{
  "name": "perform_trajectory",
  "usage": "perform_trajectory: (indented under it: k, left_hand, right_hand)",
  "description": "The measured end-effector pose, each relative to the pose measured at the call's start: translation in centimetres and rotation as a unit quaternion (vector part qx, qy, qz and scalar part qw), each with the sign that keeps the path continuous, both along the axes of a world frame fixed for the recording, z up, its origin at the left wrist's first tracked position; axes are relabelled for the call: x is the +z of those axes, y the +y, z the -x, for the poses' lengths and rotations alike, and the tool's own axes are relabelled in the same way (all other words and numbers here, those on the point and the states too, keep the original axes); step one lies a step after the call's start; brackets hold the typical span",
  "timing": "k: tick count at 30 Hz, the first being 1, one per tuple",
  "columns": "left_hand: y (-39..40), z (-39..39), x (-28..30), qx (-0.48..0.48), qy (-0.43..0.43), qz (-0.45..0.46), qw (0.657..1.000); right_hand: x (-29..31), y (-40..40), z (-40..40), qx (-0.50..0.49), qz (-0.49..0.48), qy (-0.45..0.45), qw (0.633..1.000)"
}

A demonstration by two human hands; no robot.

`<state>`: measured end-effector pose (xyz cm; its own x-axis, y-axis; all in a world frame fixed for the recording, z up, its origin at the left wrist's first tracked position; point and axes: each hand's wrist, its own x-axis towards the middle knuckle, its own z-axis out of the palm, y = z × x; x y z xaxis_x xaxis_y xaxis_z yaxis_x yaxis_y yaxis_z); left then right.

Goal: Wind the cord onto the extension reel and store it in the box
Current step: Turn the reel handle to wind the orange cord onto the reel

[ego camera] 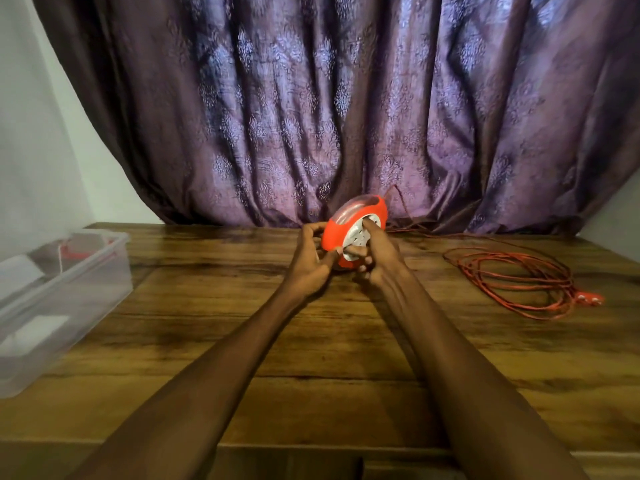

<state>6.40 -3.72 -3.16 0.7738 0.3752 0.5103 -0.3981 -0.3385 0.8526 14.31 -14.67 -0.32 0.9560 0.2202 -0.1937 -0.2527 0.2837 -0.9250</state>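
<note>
A round red extension reel point(375, 208) with a white socket face stands tilted on edge at the far middle of the wooden table point(311, 341). My left hand point(311, 261) grips its left rim. My right hand point(377, 254) lies on the white face with a finger pressed into the hub. The red cord point(512, 271) runs from behind the reel along the curtain and lies in loose loops on the table to the right. Its plug point(588, 299) rests at the far right of the loops.
A clear plastic box point(83, 271) stands open at the table's left edge, with white items and something red inside. A purple patterned curtain point(346, 98) hangs right behind the table. White walls flank it on both sides.
</note>
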Motion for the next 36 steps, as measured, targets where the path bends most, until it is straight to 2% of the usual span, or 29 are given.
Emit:
perform_trajectory:
  k: [2, 4, 5, 6, 7, 8, 9, 10, 12, 15, 20, 24, 27, 28, 29, 30, 31, 33, 34, 35, 36]
  left_hand:
    - [0.4, -0.2, 0.0, 0.016, -0.008, 0.005, 1.0]
    - [1.4, -0.5, 0.4, 0.045, -0.014, 0.047, 0.998]
    - [2.1, -0.6, 0.8, 0.055, -0.01, 0.081, 0.995]
    - [2.9, -0.5, 1.3, 0.061, 0.0, 0.114, 0.992]
    - [3.7, -0.4, 1.9, 0.062, 0.01, 0.142, 0.988]
    - [4.4, -0.3, 2.4, 0.06, 0.018, 0.157, 0.986]
    - [4.8, 0.4, 3.1, 0.057, 0.023, 0.167, 0.984]
    - [5.1, 1.0, 3.7, 0.057, 0.03, 0.172, 0.983]
    - [6.2, 1.8, 4.4, 0.058, 0.045, 0.185, 0.98]
    - [8.1, 2.1, 5.0, 0.047, 0.075, 0.162, 0.983]
    - [8.9, 2.2, 5.2, 0.027, 0.104, 0.06, 0.992]
    - [8.8, 2.4, 5.2, 0.012, 0.115, 0.048, 0.992]
    - [8.1, 2.2, 4.8, 0.0, 0.109, 0.049, 0.993]
    - [7.8, 2.1, 4.8, -0.004, 0.099, 0.047, 0.994]
    - [7.4, 1.9, 4.6, -0.002, 0.089, 0.05, 0.995]
    - [6.6, 2.0, 4.5, 0.001, 0.08, 0.053, 0.995]
    - [5.7, 1.8, 4.1, 0.005, 0.069, 0.066, 0.995]
    - [3.3, 1.7, 3.3, 0.006, 0.035, 0.087, 0.996]
    - [2.4, 1.5, 2.7, 0.015, 0.012, 0.07, 0.997]
    - [1.8, 1.0, 2.0, 0.026, -0.01, 0.043, 0.999]
    - [1.3, 0.6, 1.4, 0.033, -0.019, 0.016, 0.999]
  right_hand:
    - [-0.1, -0.6, -0.3, 0.053, 0.01, -0.01, 0.999]
    - [-0.6, -0.9, -0.5, 0.06, 0.056, -0.055, 0.995]
    - [-1.0, -1.0, -0.5, 0.046, 0.095, -0.115, 0.988]
    - [-1.6, -1.0, -0.6, 0.02, 0.165, -0.213, 0.963]
    - [-2.0, -1.1, -0.8, -0.012, 0.275, -0.331, 0.902]
    - [-2.1, -1.3, -0.9, -0.038, 0.381, -0.441, 0.812]
    - [-2.0, -1.4, -1.0, -0.047, 0.438, -0.528, 0.726]
    - [-1.6, -1.4, -0.8, -0.032, 0.453, -0.59, 0.668]
    - [-1.0, -1.1, -0.5, 0.002, 0.434, -0.679, 0.592]
    - [-1.0, -0.3, 0.0, 0.02, 0.453, -0.728, 0.513]
    - [-0.3, -0.3, 1.7, 0.048, 0.517, -0.72, 0.46]
    - [-0.1, 0.3, 2.4, 0.044, 0.548, -0.707, 0.444]
    - [-0.4, 0.7, 2.2, 0.034, 0.594, -0.693, 0.408]
    - [-0.5, 0.7, 2.2, 0.018, 0.59, -0.693, 0.413]
    - [-0.5, 0.5, 2.4, -0.009, 0.576, -0.69, 0.439]
    - [-0.4, 0.4, 2.5, -0.04, 0.563, -0.667, 0.486]
    - [-0.1, 0.2, 2.6, -0.068, 0.558, -0.614, 0.554]
    - [0.4, 0.4, 2.4, -0.09, 0.506, -0.446, 0.733]
    - [0.6, 0.5, 2.4, -0.093, 0.418, -0.361, 0.828]
    - [1.0, 0.6, 2.1, -0.091, 0.288, -0.288, 0.909]
    - [1.1, 0.6, 1.9, -0.086, 0.172, -0.213, 0.958]
